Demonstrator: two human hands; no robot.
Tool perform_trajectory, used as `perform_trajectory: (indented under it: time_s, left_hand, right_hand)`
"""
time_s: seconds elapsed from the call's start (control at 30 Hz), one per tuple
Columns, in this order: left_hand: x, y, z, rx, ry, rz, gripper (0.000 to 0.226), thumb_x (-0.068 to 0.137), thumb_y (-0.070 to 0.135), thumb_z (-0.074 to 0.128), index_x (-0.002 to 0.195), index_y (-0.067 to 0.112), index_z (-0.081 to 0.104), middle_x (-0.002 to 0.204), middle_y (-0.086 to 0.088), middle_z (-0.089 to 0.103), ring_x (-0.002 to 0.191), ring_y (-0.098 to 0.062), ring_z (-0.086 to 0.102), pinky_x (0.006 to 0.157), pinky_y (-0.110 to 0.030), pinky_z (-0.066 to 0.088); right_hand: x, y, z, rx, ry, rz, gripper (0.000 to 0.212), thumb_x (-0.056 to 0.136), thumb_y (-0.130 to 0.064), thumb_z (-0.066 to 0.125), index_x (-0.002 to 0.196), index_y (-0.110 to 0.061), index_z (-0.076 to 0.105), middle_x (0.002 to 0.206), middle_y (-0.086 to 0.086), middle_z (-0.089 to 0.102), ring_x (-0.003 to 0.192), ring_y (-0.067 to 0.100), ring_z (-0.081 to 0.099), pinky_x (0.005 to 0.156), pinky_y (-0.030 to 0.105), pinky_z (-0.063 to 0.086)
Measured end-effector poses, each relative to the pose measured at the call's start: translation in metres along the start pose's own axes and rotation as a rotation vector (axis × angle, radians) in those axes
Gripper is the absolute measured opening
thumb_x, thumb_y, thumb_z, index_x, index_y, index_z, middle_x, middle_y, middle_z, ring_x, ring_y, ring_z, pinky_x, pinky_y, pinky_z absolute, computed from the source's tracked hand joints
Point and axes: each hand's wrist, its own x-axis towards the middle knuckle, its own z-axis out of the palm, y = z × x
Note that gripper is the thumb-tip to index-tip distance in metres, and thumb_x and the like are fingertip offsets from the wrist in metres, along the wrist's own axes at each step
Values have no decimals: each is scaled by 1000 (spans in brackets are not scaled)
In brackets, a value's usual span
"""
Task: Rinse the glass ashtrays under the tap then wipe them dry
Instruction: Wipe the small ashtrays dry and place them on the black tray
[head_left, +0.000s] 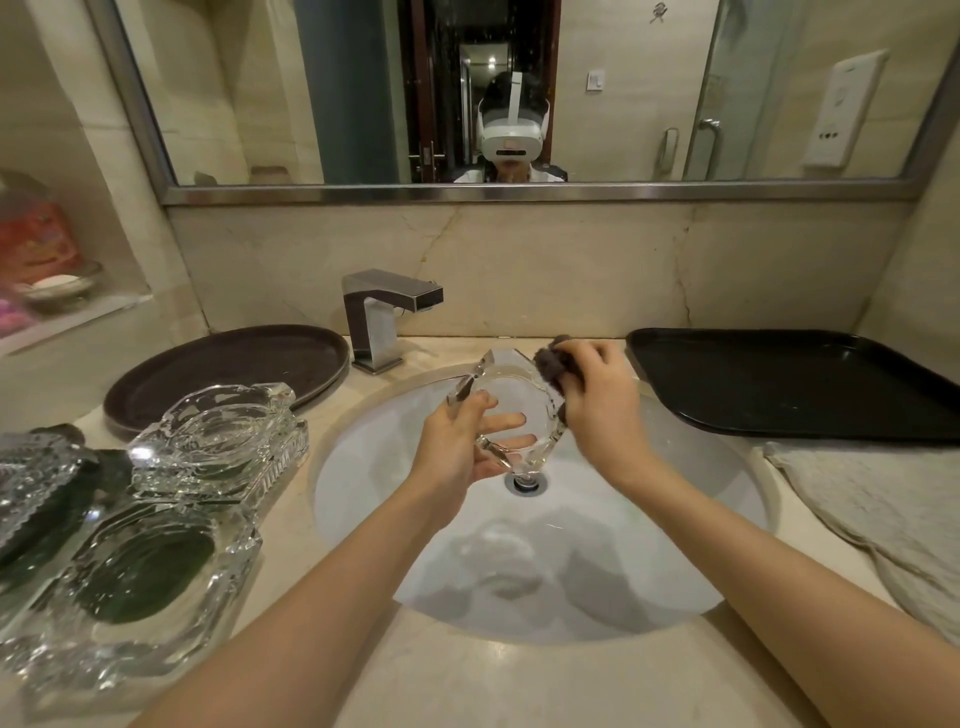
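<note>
Beige marble counter (519, 686) with a round white sink (649, 545) set into it, wide mirror (363, 93) on the wall behind. Square chrome tap (382, 317) at the back left of the sink, no water visible from it.

Left hand (457, 447) grips a clear glass ashtray (511, 410) over the sink, roughly above the drain (525, 483); thumb on the near rim, fingers curled behind and seen through the glass. Ashtray is tilted up on edge, hollow facing the person. Right hand (597, 400) is curled round a dark cloth (553, 361) bunched in the fingers, cloth pressed against the ashtray's upper right rim. Cloth colour looks dark brown or purple, hard to tell in this light.

Left of the sink on the counter: more glass ashtrays (218, 441), one stacked pair near the sink edge, a larger one (140, 577) closer to the camera, another partly cut off at the left edge. Behind them a round dark brown tray (234, 374), beside the tap. Right of the sink a black rectangular tray (789, 384), and in front of it a pale towel (883, 519) lying flat on the counter, running off frame. Wall niche (57, 270) at far left holds blurred items.
</note>
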Motion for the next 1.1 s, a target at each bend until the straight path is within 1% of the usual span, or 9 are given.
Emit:
perform_trajectory:
  time_s: [0.1,0.27,0.4,0.5,0.63,0.8,0.9,1.0,1.1]
  left_hand:
    - [0,2,-2,-23,10,30,21,101,29,38,97,13,51,93,-12,71,72,-28,72,64,-37,56]
    - [1,6,-3,-83,57,106,28,101,32,36,94,11,53,82,-7,73,66,-24,71,61,-34,55]
    - [2,7,2,-96,170,158,26,100,28,40,89,11,57,73,-2,71,61,-12,68,61,-28,53]
    - [5,6,1,-52,289,178,25,98,27,43,83,14,58,69,1,67,63,-13,61,67,-30,49]
    - [2,6,-2,23,289,220,24,99,31,41,92,16,58,74,7,56,73,-8,54,77,-29,45]
    - [0,10,-7,223,44,162,6,96,25,49,94,26,55,90,5,60,83,-11,57,66,-23,46]
    - [-1,10,-8,313,-87,54,15,94,23,55,108,22,51,91,-4,69,69,-16,64,57,-23,52]
    - [-4,9,-7,323,-178,-57,22,97,34,47,114,20,49,78,-3,72,56,-17,66,52,-23,52]
    - [-3,7,-12,239,-191,-74,15,98,22,46,111,16,51,79,-1,73,61,-23,68,61,-31,57]
  right_hand:
    - [3,0,-8,233,-91,210,23,96,-8,44,105,-9,65,91,7,61,86,21,55,77,29,40]
    - [-5,-19,-11,1114,-294,838,41,99,-37,37,102,-8,64,97,11,71,94,24,65,81,36,52]
    - [-11,-35,-10,1476,-379,915,54,95,-44,39,117,1,59,118,20,63,114,30,57,100,43,43]
    - [-23,-44,-3,1549,-423,921,48,96,-39,38,109,1,61,112,21,65,104,30,62,95,43,47]
    - [-26,-48,1,1410,-390,856,38,100,-31,35,118,-4,55,109,16,68,98,25,66,80,37,56]
    - [-8,-34,-7,859,-177,731,16,99,-23,43,95,-16,57,99,13,67,92,28,64,85,41,52]
    - [-3,-23,-16,546,-166,556,13,95,-22,50,84,-21,57,86,9,66,84,27,64,73,36,53]
    - [-9,-19,-15,468,-193,453,14,89,-17,58,76,-18,59,69,9,66,65,26,65,61,36,56]
    - [-7,-23,-16,514,-119,419,7,87,-15,63,86,-13,57,71,2,63,61,14,63,54,25,53]
